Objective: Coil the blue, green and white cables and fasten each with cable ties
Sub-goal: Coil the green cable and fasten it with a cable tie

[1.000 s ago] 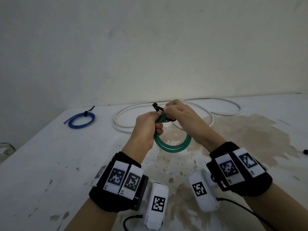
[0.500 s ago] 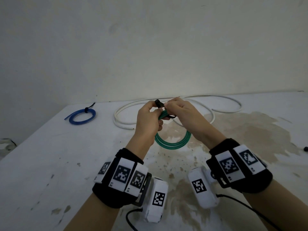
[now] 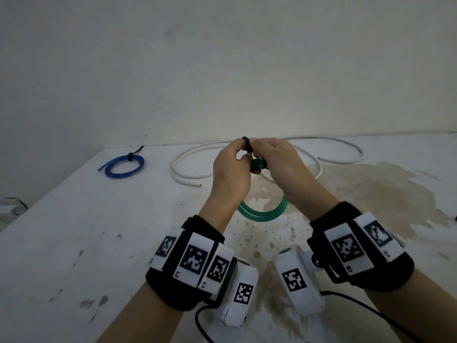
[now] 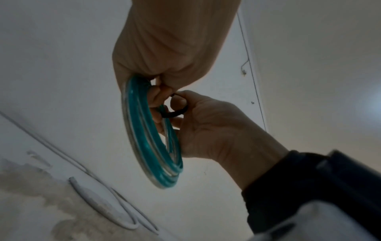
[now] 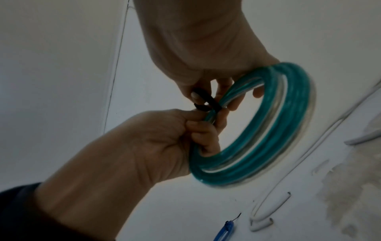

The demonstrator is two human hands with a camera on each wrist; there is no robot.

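Note:
I hold the coiled green cable (image 3: 262, 214) upright above the table, with a black cable tie (image 3: 247, 145) looped round its top. My left hand (image 3: 238, 154) curls its fingers through the green coil (image 5: 278, 138) and pinches the tie's upper end. My right hand (image 3: 262, 154) pinches the black tie (image 5: 208, 99) from the other side, fingers also round the green strands. In the left wrist view the tie (image 4: 175, 114) forms a loose loop beside the green coil (image 4: 152, 146). A blue coil (image 3: 123, 165) lies tied at far left. The white cable (image 3: 188, 179) lies uncoiled behind my hands.
The white table (image 3: 74, 243) is stained brown at centre and right and meets a plain wall at the back. The blue coil (image 5: 225, 231) and two white cable ends (image 5: 268, 210) lie below the hands. A small dark object (image 3: 455, 217) sits at the right edge.
Both hands have lifted the green coil a little higher. My left thumb and forefinger have moved up onto the tie's end, which now points up rather than to the left.

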